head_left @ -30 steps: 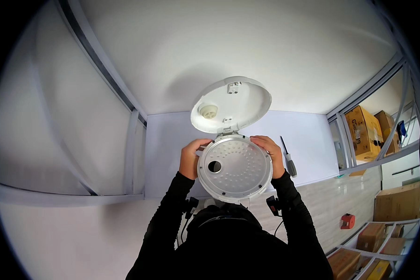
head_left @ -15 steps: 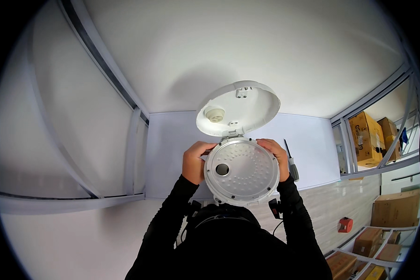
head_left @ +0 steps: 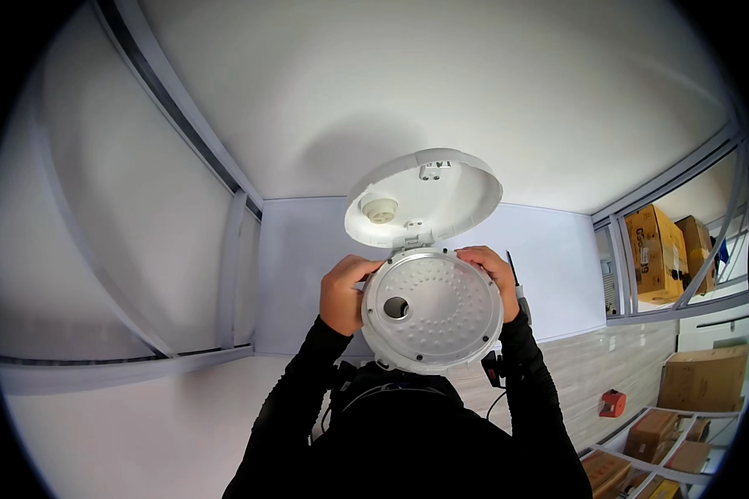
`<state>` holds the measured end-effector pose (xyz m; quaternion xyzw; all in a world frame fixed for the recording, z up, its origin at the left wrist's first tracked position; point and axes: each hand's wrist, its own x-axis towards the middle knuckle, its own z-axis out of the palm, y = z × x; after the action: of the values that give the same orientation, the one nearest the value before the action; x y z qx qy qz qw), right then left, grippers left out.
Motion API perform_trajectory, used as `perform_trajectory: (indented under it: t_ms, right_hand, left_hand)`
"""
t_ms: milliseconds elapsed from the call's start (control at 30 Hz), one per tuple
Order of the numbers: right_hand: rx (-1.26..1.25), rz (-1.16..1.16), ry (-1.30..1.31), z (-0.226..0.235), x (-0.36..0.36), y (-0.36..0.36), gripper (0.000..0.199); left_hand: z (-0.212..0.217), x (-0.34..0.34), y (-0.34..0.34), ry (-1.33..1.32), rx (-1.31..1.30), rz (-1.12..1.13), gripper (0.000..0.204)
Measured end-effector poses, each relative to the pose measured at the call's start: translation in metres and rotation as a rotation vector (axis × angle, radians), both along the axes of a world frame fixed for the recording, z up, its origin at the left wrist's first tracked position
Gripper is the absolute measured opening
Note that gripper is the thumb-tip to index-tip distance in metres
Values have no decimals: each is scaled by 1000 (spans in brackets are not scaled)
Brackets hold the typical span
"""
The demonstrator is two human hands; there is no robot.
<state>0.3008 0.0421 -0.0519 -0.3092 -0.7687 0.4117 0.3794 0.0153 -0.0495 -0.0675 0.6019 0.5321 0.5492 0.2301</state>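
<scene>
Between my hands is a white round appliance that looks like a rice cooker [head_left: 375, 343]. A dimpled silver metal plate [head_left: 441, 299] with one round hole covers its top, and small dark screws sit around the rim. Its domed white lid [head_left: 453, 204] stands raised on the far side, hollow face toward me, with a cream round fitting [head_left: 380, 210] inside. My left hand [head_left: 341, 293] is closed on the left side of the rim. My right hand [head_left: 495, 276] grips the right side, fingers curled at the edge. The appliance's lower body is hidden from above.
A screwdriver [head_left: 522, 303] with a dark shaft lies right of my right hand, its handle partly covered by my wrist. The white table [head_left: 558, 274] meets a pale wall behind. Cardboard boxes [head_left: 656, 254] stand beyond the frame at right; a red object [head_left: 612, 403] rests on the floor.
The appliance has shifted slightly toward me, with both hands staying on its rim. My right wrist now covers more of the screwdriver's handle.
</scene>
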Motion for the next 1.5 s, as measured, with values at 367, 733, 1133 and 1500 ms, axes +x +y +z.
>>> perform_trajectory:
  t_ms: [367, 733, 1133, 1500]
  right_hand:
    - [97, -1, -64, 9, -5, 0, 29]
    - [1, 11, -22, 7, -4, 14, 32]
    - [-410, -124, 256, -12, -12, 27, 36]
    - [-95, -150, -24, 16, -33, 42, 68]
  left_hand:
    - [0, -2, 5, -19, -20, 5, 36]
    - [4, 3, 8, -20, -44, 47, 30]
    - [-18, 3, 15, -133, -143, 122, 45]
    - [-32, 3, 49, -474, 3, -78, 63]
